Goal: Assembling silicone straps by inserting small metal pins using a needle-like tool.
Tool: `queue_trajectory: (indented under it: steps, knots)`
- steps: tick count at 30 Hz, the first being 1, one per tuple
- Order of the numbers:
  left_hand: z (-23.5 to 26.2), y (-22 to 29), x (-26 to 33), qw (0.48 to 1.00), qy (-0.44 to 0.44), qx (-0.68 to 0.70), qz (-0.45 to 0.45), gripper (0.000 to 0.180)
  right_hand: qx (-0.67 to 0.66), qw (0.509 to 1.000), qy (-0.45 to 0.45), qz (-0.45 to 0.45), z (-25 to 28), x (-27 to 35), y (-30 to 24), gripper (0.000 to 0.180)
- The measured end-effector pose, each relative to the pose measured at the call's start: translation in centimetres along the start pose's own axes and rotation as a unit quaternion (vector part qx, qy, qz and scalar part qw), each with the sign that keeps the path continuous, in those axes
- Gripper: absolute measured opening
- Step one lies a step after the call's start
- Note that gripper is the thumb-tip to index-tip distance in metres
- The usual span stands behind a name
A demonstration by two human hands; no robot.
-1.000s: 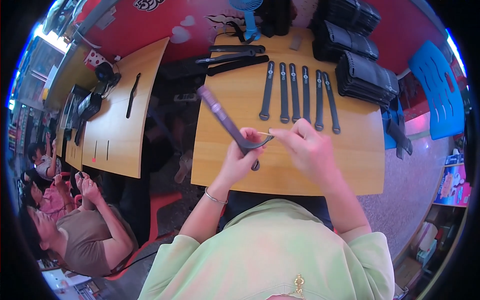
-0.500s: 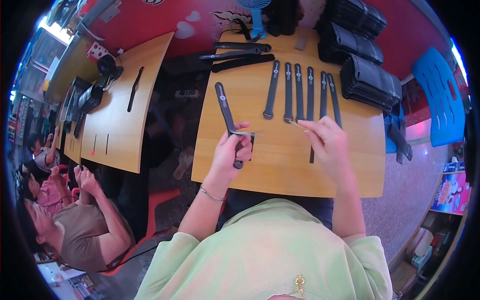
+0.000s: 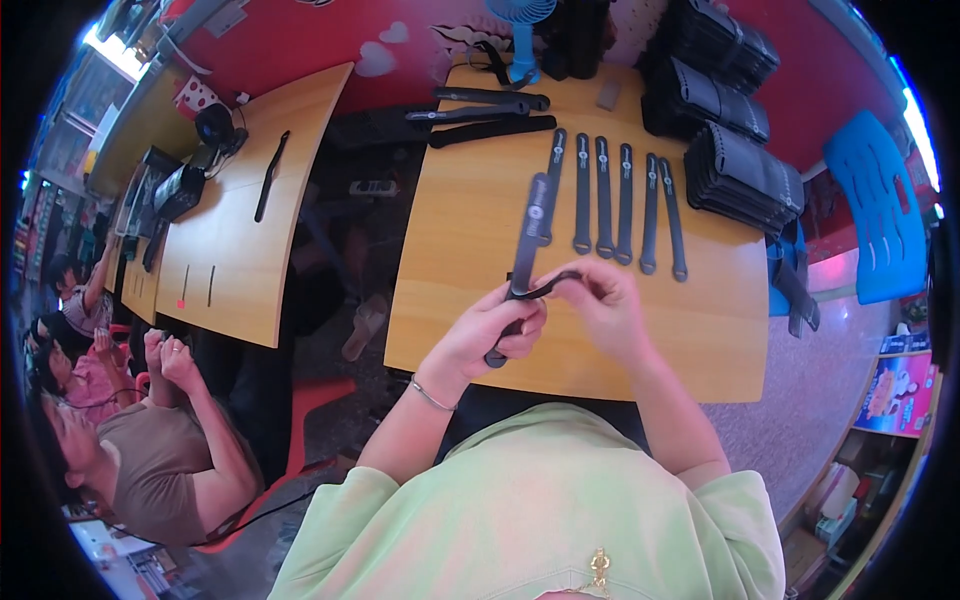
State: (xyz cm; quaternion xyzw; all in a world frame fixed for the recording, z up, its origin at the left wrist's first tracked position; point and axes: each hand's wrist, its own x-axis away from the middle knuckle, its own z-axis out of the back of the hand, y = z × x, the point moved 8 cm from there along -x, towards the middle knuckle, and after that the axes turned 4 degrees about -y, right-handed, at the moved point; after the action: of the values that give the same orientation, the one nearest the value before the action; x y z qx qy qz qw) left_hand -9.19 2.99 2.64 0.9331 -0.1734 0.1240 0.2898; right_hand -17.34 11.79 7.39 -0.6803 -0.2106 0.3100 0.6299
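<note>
The black strap [image 3: 527, 240] is now clamped low in the left hand [image 3: 492, 330], while the right hand [image 3: 605, 305], which was resting near the row of straps [image 3: 615, 200] half a second ago, has closed on its curled end. Both hands meet over the wooden table [image 3: 470, 250], just short of that row, so the strap is judged to be under assembly.

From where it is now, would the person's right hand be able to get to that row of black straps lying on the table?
Probably yes. The right hand hovers just below the row of black straps, with bare wooden table between. But it is pinching the strap that the left hand grips.
</note>
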Motion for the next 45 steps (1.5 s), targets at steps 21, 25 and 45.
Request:
queue_trajectory:
  steps: [21,25,45]
  knots:
    - [2.4,2.3,7.3,0.998,-0.038,-0.052,-0.005,0.02,-0.097,0.977,0.183,0.039,8.8,-14.9,-4.0,0.009]
    - [3.2,2.0,8.5,0.997,-0.054,-0.048,0.012,0.021,-0.111,0.949,0.29,0.057,12.4,-15.9,-4.5,0.009]
    - [7.2,4.7,6.0,0.971,0.015,0.134,-0.198,0.036,0.475,0.869,-0.04,0.13,-4.9,-7.8,3.1,0.02]
